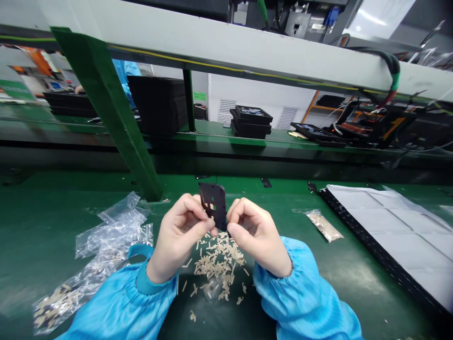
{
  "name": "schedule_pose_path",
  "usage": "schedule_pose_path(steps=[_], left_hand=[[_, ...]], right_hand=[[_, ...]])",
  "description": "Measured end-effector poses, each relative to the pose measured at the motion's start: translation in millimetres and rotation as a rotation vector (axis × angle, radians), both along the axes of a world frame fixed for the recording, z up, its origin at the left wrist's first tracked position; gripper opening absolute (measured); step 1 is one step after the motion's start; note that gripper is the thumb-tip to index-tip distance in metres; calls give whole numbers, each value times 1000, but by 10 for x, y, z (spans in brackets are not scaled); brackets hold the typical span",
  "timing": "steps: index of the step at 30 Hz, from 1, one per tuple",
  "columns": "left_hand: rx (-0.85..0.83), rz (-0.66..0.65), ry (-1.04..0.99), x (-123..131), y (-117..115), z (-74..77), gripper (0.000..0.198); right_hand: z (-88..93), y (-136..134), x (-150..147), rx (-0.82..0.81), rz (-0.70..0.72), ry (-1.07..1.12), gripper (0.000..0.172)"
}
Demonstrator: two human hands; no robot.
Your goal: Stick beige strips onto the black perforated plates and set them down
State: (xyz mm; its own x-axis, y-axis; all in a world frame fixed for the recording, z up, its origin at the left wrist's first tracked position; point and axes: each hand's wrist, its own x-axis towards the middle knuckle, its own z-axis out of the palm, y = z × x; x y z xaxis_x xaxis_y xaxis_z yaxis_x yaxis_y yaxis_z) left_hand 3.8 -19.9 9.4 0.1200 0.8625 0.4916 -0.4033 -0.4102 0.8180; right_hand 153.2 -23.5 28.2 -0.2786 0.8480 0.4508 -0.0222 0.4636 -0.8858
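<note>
My left hand (pixel 179 231) and my right hand (pixel 257 236) both pinch a small black perforated plate (pixel 213 203), holding it upright by its lower sides with the fingertips. Its square cut-outs show near the left edge. Just below the hands lies a loose heap of small beige strips (pixel 216 264) on the green bench top (pixel 53 212). A torn clear plastic bag (pixel 113 238) with more strips inside lies to the left of my left hand. Blue cuffed sleeves cover both my forearms.
A small clear bag of strips (pixel 323 225) lies right of my right hand, beside a black-edged tray (pixel 357 231) topped with a white sheet. A green steel post (pixel 106 113) rises at left. Stacked black trays (pixel 251 122) stand on the far shelf, and a co-worker's blue sleeve (pixel 123 78) shows behind.
</note>
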Motion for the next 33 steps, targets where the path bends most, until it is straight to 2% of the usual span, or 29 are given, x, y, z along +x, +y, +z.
schedule_pose_path(steps=[7, 11, 15, 21, 33], left_hand=[[-145, -80, -79, 31, -17, 25, 15], [-281, -142, -116, 55, -31, 45, 19], [-438, -198, -158, 79, -43, 53, 23], [-575, -259, -208, 102, -48, 21, 25], [-639, -291, -263, 157, -83, -2, 22]], right_hand=[[-43, 35, 24, -35, 153, 75, 14], [-75, 41, 19, 54, 130, 56, 20], [-120, 56, 1, 76, 140, 64, 21], [-173, 67, -30, 173, 79, 41, 18], [-226, 67, -80, 329, -91, -104, 10]])
